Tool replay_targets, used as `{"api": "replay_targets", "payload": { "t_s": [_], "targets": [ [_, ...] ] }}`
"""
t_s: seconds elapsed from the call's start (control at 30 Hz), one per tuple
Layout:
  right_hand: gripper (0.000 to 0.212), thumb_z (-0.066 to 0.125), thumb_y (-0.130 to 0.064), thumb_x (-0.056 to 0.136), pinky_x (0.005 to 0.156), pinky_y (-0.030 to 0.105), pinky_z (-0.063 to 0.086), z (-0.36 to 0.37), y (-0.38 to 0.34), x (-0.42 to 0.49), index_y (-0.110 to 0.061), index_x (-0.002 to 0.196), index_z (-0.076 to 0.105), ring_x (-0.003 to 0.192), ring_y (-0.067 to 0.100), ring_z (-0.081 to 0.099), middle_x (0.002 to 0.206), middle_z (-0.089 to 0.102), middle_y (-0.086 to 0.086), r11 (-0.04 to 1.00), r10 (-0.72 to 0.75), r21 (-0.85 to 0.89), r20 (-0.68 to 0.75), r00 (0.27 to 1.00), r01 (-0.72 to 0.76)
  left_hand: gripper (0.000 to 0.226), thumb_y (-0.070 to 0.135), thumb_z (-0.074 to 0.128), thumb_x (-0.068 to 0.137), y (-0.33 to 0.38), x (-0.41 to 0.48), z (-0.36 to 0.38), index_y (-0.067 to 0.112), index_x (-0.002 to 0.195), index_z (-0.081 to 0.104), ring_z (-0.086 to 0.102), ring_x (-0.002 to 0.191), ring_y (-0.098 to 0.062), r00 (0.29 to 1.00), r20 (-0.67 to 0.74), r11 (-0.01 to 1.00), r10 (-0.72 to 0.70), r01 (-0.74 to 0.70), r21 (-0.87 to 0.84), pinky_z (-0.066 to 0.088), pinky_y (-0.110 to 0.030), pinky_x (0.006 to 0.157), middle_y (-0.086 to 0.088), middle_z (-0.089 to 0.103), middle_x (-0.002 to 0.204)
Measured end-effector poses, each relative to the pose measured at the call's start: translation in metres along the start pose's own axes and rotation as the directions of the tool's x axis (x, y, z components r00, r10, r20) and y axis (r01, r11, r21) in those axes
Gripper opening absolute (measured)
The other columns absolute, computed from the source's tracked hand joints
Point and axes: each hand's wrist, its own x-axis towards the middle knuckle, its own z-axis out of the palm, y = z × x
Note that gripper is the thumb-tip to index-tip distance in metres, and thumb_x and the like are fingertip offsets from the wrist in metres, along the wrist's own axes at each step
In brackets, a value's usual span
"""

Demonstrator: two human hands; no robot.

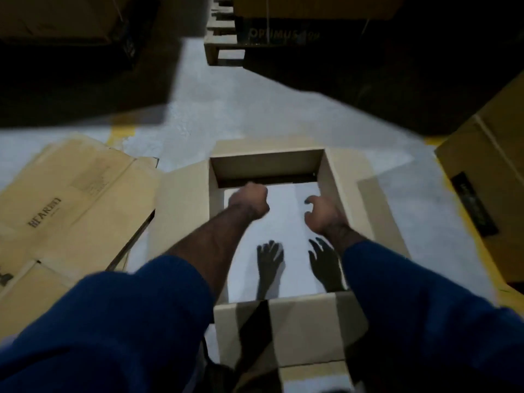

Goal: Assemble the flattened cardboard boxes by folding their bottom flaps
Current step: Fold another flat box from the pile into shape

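So the box (334, 177) is sitting opened up on the floor (226, 109) right in front of the person, top flaps splaying outward. You're looking straight through it at bare floor, so I reckon the bottom isn't closed yet. Both arms are reaching down inside. The left hand (249, 199) is bunching up right at the edge of the far flap (283, 179), which is lying low against the back wall. It's too blurry for me to tell whether it's pinching that flap or just clenching next to it. The right hand (320, 214) is hovering with fingers loosely curling, gripping nothing. What's worrying me is that nothing is bracing the walls, so a tug on one flap alone could send the whole tube skewing back toward flat or sliding across the floor. Also, with the box resting on the floor, that flap might end up jamming under the wall and creasing wrong. And the flats (73, 199) are lying just beside the box's left side — easy to snag.
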Motion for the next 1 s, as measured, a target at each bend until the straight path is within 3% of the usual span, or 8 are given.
{"api": "replay_targets", "payload": {
  "t_s": [0.13,0.37,0.47,0.6,0.73,0.87,0.93,1.0],
  "targets": [
    [0.040,0.057,-0.018,0.090,0.097,0.040,0.053,0.029,0.030,-0.107,-0.020,0.130,0.062,0.117,0.034,0.060,0.132,0.061,0.014,0.933,0.225,0.290,-0.014,0.974,-0.212,0.024,0.031,0.059,0.093,0.041,-0.085,0.044,0.020,0.112,0.069,0.063,0.111,-0.031,0.997,0.065,0.994,0.038,-0.031,-0.106,0.055,-0.041,0.091,-0.009,0.065,0.122],
    [0.043,0.059,-0.010,0.093,0.105,0.041,0.046,0.047,0.067,-0.199,-0.017,0.135,0.062,0.128,0.037,0.051,0.141,0.053,0.019,0.797,0.501,0.392,-0.006,0.866,-0.458,0.017,0.027,0.061,0.091,0.070,-0.182,0.092,0.020,0.105,0.070,0.064,0.107,-0.027,0.985,0.144,0.980,0.090,-0.062,-0.189,0.056,-0.040,0.089,-0.007,0.068,0.116],
    [0.044,0.058,-0.023,0.096,0.099,0.036,0.039,0.028,0.073,-0.205,-0.021,0.139,0.054,0.126,0.037,0.049,0.143,0.046,0.017,0.733,0.611,0.364,0.018,0.792,-0.574,0.013,0.025,0.061,0.090,0.073,-0.199,0.100,0.022,0.100,0.069,0.063,0.107,-0.025,0.980,0.156,0.972,0.123,-0.087,-0.218,0.055,-0.037,0.088,-0.004,0.069,0.112],
    [0.046,0.057,-0.028,0.098,0.097,0.028,0.033,0.033,0.091,-0.192,-0.021,0.144,0.054,0.130,0.035,0.048,0.151,0.046,0.010,0.652,0.570,0.504,0.168,0.805,-0.567,0.015,0.028,0.062,0.090,0.075,-0.201,0.098,0.023,0.103,0.069,0.063,0.106,-0.024,0.975,0.168,0.964,0.145,-0.101,-0.246,0.055,-0.037,0.088,-0.003,0.069,0.112],
    [0.039,0.059,-0.040,0.096,0.094,0.035,0.034,0.031,0.097,-0.185,-0.019,0.129,0.059,0.121,0.032,0.053,0.134,0.058,0.009,0.585,0.606,0.568,0.169,0.777,-0.579,0.029,0.033,0.061,0.092,0.075,-0.193,0.090,0.022,0.119,0.063,0.062,0.110,-0.024,0.983,0.150,0.952,0.107,-0.058,-0.301,0.054,-0.040,0.092,-0.005,0.070,0.114],
    [0.080,0.059,-0.054,0.088,0.114,0.049,0.039,0.024,0.104,-0.176,-0.002,0.146,0.043,0.131,0.039,0.051,0.145,0.052,0.019,0.326,0.728,0.783,0.150,0.668,-0.530,0.043,0.038,0.061,0.093,0.082,-0.189,0.078,0.021,0.132,0.051,0.060,0.112,-0.027,0.984,0.153,0.936,0.086,-0.027,-0.350,0.053,-0.044,0.094,-0.008,0.065,0.122],
    [0.082,0.077,-0.055,0.081,0.110,0.046,0.045,0.015,0.096,-0.178,-0.003,0.140,0.052,0.123,0.036,0.058,0.135,0.062,0.013,0.157,0.771,0.866,0.193,0.606,-0.475,0.045,0.038,0.062,0.094,0.090,-0.188,0.068,0.020,0.134,0.051,0.057,0.117,-0.027,0.985,0.136,0.942,0.110,-0.060,-0.331,0.052,-0.044,0.097,-0.009,0.061,0.128],
    [0.066,0.081,-0.051,0.082,0.095,0.043,0.054,0.003,0.078,-0.188,-0.005,0.125,0.062,0.107,0.033,0.066,0.118,0.069,0.010,0.065,0.692,0.898,0.273,0.669,-0.434,0.050,0.040,0.064,0.094,0.101,-0.190,0.058,0.018,0.137,0.049,0.054,0.122,-0.028,0.982,0.117,0.948,0.146,-0.105,-0.299,0.049,-0.045,0.101,-0.009,0.054,0.135]
  ]
}}
